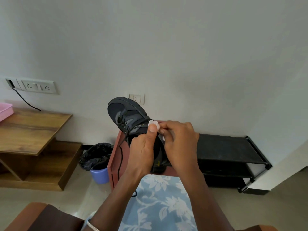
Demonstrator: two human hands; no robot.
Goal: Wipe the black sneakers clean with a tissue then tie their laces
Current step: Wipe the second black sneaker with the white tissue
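**Mid-wipe on the sneaker, laces not tied yet**

The sneaker [128, 114] is up in the air with its toe pointing away. It's over the red-brown table [112, 165], not resting on it. The left hand [141, 152] is wrapped round the heel end, thumb up along the side. The right hand [180, 142] pinches a small wad of white tissue [154, 124] against the side panel, I think, since the fingers hide most of it. One lace [120, 157] dangles loose near the table's left edge. The shoe looks light and stiff-soled, so that heel grip works. The tissue's flimsy and will likely shred if scrubbed hard.
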